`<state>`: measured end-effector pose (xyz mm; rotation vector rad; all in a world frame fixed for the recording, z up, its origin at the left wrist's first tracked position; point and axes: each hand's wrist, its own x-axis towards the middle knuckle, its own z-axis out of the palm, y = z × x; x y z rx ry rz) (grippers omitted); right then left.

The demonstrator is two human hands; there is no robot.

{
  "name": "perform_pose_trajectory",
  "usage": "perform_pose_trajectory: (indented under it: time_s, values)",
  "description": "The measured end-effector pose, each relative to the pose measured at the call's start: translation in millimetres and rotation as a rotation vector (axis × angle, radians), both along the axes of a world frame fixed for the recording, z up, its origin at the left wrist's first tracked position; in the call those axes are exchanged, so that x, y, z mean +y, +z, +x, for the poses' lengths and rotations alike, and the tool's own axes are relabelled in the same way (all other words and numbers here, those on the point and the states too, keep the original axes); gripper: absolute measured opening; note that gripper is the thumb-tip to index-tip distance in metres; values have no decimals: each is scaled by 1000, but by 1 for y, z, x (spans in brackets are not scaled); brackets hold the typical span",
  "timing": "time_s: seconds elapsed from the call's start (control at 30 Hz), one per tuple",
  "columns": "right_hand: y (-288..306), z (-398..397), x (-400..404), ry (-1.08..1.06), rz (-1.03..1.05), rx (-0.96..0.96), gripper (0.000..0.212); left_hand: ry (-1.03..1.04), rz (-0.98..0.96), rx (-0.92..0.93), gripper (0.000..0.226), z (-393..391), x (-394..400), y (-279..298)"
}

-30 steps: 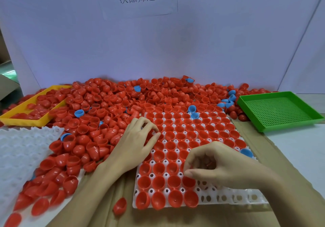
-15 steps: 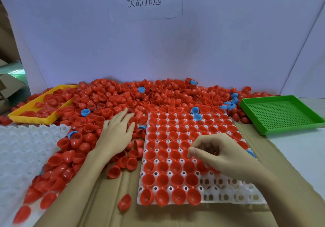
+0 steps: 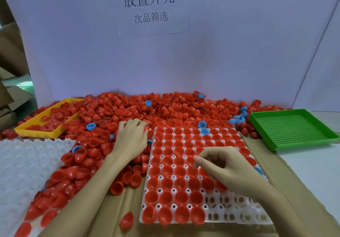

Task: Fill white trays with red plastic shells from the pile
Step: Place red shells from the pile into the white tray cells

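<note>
A big pile of red shells (image 3: pixel 128 108) covers the back and left of the table. The white tray (image 3: pixel 237 216) in front of me has red shells in most of its cups; several cups at its near right are bare. My left hand (image 3: pixel 131 139) lies on the pile just left of the tray, its fingertips curled down over red shells. Above the middle right of the tray hovers my right hand (image 3: pixel 226 167), fingers curled and thumb pointing left. No shell shows between its fingers.
A second white tray (image 3: pixel 22 163) lies at the left, partly under shells. A yellow tray (image 3: pixel 36 133) holds red shells at the back left, and a green perforated tray (image 3: pixel 294 128) stands at the right. Blue shells (image 3: pixel 202 124) are mixed in. One loose shell (image 3: pixel 127 220) lies on the cardboard.
My left hand left the tray's edge and reached up into the pile, where its fingers now curl. My right hand rose from the near bare cups toward the tray's middle.
</note>
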<state>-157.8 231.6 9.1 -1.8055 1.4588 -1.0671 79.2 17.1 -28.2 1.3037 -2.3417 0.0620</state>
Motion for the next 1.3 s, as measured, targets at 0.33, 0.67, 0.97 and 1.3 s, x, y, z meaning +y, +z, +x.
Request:
perform_pose_trajectory:
  time_s: [0.33,0.67,0.97,1.3]
  values:
    - [-5,3,-2,-12,-57,59,26,-6,486,2,65,-43,-61,10]
    - [-10,3,-6,-96,-183,106,17,-509,448,730,22,-27,32,37]
    - [-16,13,-10,-95,-309,98,35,-706,675,777,9,-15,109,19]
    - [-16,10,-12,-122,-324,60,29,-646,713,895,28,-12,103,21]
